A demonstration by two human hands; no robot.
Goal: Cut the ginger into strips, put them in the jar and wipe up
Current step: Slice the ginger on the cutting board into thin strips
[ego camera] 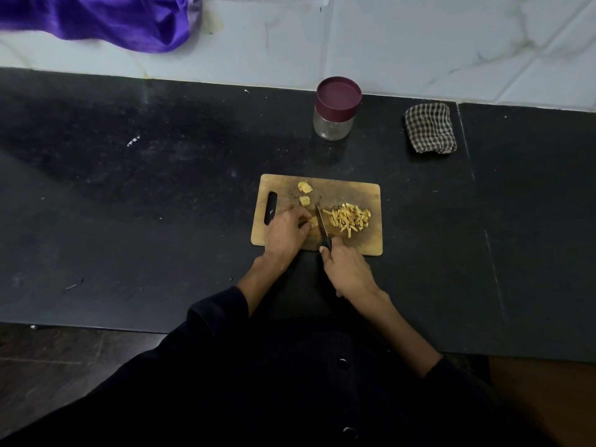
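Ginger piece (312, 221) — half-hidden under left hand (287, 232)

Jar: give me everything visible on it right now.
The jar is a small, clear, round container that looks like glass or plastic, with a wide maroon lid closed on top. It stands upright on the dark countertop near the back wall, beyond the cutting board and left of the folded checked cloth. It looks empty, with no ginger visible inside. Neither of the hands touches it; it stands apart from the other things.
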